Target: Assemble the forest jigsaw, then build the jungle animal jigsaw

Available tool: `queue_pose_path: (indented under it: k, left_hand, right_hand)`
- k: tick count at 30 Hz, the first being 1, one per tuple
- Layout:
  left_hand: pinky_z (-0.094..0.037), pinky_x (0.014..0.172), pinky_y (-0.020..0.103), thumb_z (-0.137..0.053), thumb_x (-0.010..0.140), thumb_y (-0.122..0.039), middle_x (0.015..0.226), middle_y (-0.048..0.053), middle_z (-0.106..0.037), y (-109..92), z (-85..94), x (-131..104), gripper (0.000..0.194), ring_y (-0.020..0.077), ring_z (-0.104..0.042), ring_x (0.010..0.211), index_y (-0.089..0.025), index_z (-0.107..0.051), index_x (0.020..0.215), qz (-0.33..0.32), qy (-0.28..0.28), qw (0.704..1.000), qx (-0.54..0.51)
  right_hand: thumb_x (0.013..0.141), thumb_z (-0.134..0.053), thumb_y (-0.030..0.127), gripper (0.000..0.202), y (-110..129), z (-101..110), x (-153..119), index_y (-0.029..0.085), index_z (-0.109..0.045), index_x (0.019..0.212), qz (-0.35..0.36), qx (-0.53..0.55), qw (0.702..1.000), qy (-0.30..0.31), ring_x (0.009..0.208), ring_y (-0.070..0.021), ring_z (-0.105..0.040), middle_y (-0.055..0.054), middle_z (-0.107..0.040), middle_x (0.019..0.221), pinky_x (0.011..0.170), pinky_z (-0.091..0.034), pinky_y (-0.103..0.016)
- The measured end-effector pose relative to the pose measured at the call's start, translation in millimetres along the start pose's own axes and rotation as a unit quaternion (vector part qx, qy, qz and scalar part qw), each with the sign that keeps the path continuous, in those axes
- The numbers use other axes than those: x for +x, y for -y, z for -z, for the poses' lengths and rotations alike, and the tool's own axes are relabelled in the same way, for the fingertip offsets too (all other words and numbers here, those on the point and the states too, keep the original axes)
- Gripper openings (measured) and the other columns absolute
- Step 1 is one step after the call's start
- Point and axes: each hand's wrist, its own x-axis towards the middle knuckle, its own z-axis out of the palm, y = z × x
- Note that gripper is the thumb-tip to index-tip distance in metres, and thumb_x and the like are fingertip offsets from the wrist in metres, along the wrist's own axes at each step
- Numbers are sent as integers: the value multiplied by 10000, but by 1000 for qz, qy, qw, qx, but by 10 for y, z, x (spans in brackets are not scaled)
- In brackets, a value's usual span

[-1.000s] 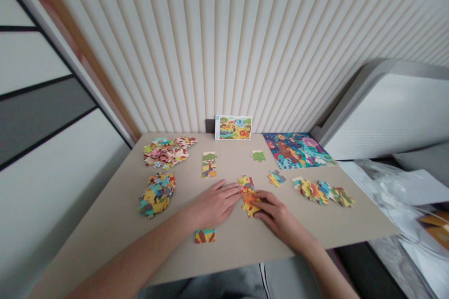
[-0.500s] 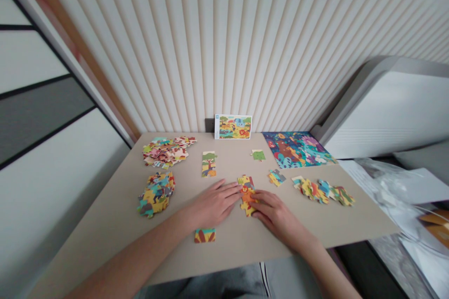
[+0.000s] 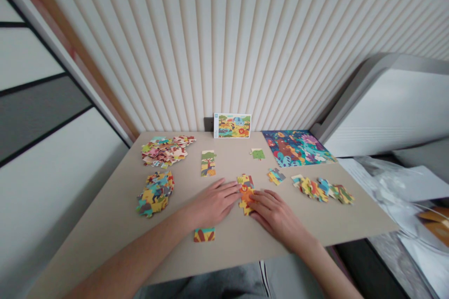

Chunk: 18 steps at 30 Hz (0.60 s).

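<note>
Ridged pale wall behind, beige table point(image 3: 224, 258) in front of you. Far left, a mixed puzzle pile point(image 3: 164, 153); nearer you, a yellow-blue pile point(image 3: 156, 194). Next, the tree strip point(image 3: 208, 163), long axis near-to-far, and a brown-striped piece point(image 3: 204, 235) by your left forearm. Your left hand point(image 3: 218, 203) lies flat, fingers extended, tips touching the lion strip's left edge. Picture card point(image 3: 232, 126) stands upright at the wall. Lion strip point(image 3: 246, 195) sits flat at table centre between your hands, long axis near-to-far, lion's head toward the wall. Beyond it, a green piece point(image 3: 258, 153). Your right hand point(image 3: 273, 210) has fingers bent over the strip's right side; can't tell if it's pinching. Then a blue-grey piece point(image 3: 276, 176), dark blue picture point(image 3: 298, 148), loose piece row point(image 3: 321, 189), and clear plastic point(image 3: 389, 180), contents unclear.
</note>
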Motion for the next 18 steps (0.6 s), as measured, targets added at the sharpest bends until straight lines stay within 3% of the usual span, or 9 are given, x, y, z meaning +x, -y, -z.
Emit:
queue_pose_path:
  k: [8,12,18]
  left_hand:
    - [-265,1226,444,-389,1049,-269,1543,51,-494,3,4,-6,423,197,-401,1463,-250,-500,1457,-3,9,1000,3]
    - [-267,1224,417,-389,1054,-314,1544,54,-493,3,16,-1,460,190,-411,1453,-254,-435,1508,0,-3,1000,14]
    - [-342,1178,458,-412,1041,-275,1402,91,-616,54,50,-37,394,223,-540,1325,-214,-543,1408,24,-41,998,32]
  right_hand:
    - [1016,-535,315,412,-2,17,-78,267,-576,1423,-58,31,998,3,1423,-279,-457,-103,-514,1523,1181,-379,-553]
    - [1018,-527,300,419,-45,32,-181,292,-564,1435,-65,44,997,14,1432,-266,-451,-84,-516,1524,1193,-360,-554]
    - [1012,-534,295,439,-104,115,-513,309,-549,1451,-92,48,994,16,1450,-264,-428,-67,-486,1548,1211,-332,-554]
